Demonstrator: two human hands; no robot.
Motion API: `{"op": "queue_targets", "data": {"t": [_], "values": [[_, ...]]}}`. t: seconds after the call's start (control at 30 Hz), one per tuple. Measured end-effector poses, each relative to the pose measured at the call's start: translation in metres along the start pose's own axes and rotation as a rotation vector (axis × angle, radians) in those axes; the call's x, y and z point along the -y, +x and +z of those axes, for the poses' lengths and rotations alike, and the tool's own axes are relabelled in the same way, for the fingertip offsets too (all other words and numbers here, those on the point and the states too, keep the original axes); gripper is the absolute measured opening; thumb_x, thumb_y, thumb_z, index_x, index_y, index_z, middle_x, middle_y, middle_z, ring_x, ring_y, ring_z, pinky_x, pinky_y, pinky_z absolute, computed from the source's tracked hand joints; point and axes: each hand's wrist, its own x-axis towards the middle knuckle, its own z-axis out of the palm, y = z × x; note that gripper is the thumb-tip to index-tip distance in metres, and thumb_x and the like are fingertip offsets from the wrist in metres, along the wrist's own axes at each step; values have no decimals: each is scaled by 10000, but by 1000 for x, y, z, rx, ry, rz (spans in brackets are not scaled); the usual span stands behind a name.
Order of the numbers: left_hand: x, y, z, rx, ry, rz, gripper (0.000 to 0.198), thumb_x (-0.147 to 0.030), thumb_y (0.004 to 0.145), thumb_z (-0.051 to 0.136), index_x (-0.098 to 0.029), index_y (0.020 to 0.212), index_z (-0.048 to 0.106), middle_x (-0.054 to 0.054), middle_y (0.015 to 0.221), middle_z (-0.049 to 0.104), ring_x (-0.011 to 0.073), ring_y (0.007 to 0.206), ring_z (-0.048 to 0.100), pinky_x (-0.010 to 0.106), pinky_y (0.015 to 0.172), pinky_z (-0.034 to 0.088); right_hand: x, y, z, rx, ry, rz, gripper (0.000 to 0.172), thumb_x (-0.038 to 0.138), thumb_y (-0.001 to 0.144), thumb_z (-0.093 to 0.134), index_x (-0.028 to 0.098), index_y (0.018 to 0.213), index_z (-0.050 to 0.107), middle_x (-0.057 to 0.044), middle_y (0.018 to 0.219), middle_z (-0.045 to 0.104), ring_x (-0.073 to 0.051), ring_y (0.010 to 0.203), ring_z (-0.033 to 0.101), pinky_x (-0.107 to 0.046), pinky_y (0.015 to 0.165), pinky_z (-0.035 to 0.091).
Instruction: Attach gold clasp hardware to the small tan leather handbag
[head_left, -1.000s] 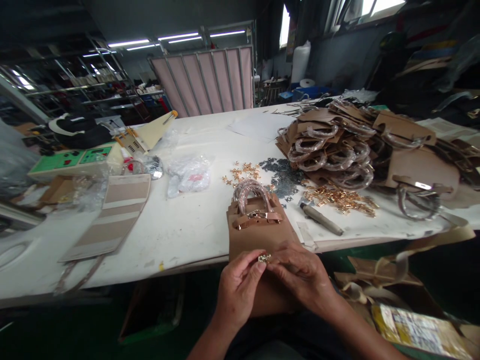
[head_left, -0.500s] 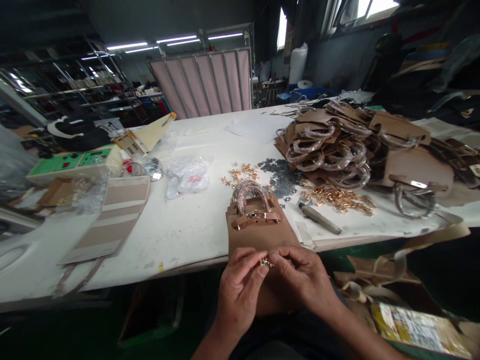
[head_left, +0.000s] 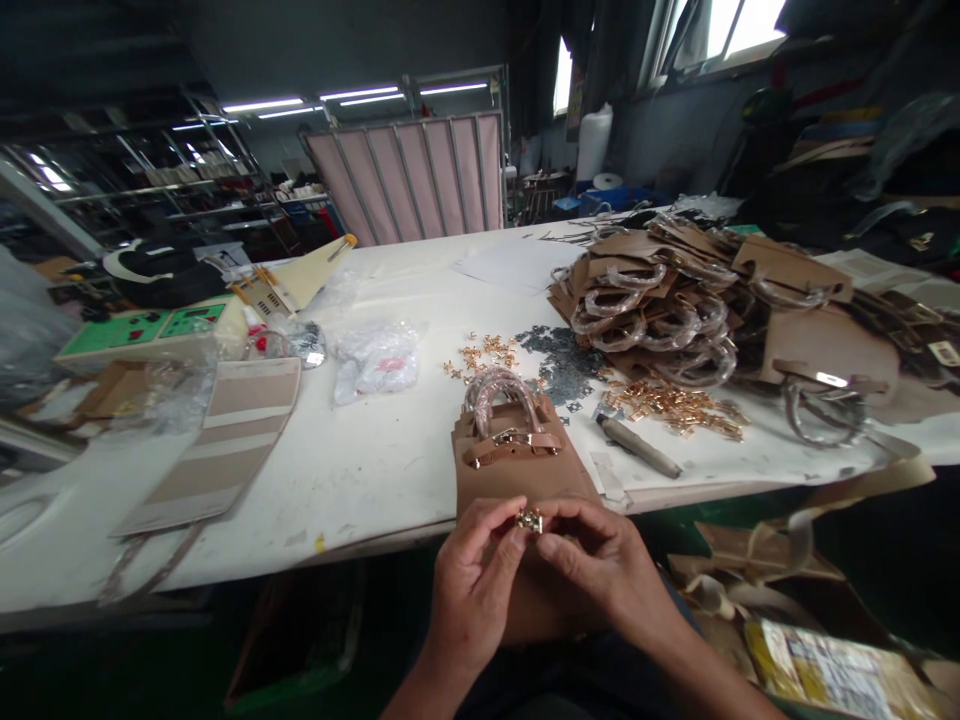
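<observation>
Over the near edge of the white table lies a brown handbag (head_left: 517, 480), its handles wrapped in clear film and a strap with gold-coloured fittings across its top. Just above its lower part, my left hand (head_left: 476, 580) pinches a small gold-coloured metal fitting (head_left: 529, 521) between thumb and fingertips. My right hand (head_left: 600, 555) is curled at the fitting's right end, its index fingertip against it and the thumb a little below. The fitting's exact kind is too small to tell.
Beyond the bag lie loose gold-coloured fittings (head_left: 487, 352), dark metal plates (head_left: 566, 365) and more gold-coloured pieces (head_left: 679, 403). A grey-handled tool (head_left: 637, 445) rests to the right. Brown bag parts (head_left: 652, 290) are piled behind it. At left are a flat beige panel (head_left: 225, 440) and a plastic bag (head_left: 375, 360).
The fitting shows more fully between my fingers. My right thumb has drawn slightly down and away from it. The bag stays in place; the view has tipped a little.
</observation>
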Motion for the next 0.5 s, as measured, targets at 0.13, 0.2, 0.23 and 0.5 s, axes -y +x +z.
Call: {"op": "queue_targets", "data": {"t": [0.13,0.2,0.23,0.5], "values": [[2,0,-1,3,1,-13,220,-309,959,647,-253,1157,724,57,1099,727,202,1010,714,285,910,575,-6,2,4,-63,-34,-24,329,464,866,748,167,1007,739,-57,1037,696,-139,959,656,-190,849,526],[3,0,-2,-3,-2,-13,204,-306,956,653,-264,1140,730,46,1088,732,197,1001,719,278,908,574,-7,3,5,-62,-66,-39,313,462,879,736,179,1012,745,-48,1021,694,-134,957,657,-184,847,520],[3,-1,-3,-7,-6,-16,198,-304,954,658,-268,1133,734,42,1086,734,194,997,721,272,904,573,-7,3,6,-61,-79,-45,305,461,885,730,185,1013,748,-43,1006,693,-130,950,657,-181,847,517],[4,3,4,-40,-221,-73,174,-294,924,702,-245,1084,751,45,1066,708,182,984,714,242,880,574,-17,7,10,-39,-13,-26,337,466,860,757,226,1097,743,-34,1056,665,-130,998,648,-181,889,522]]}}
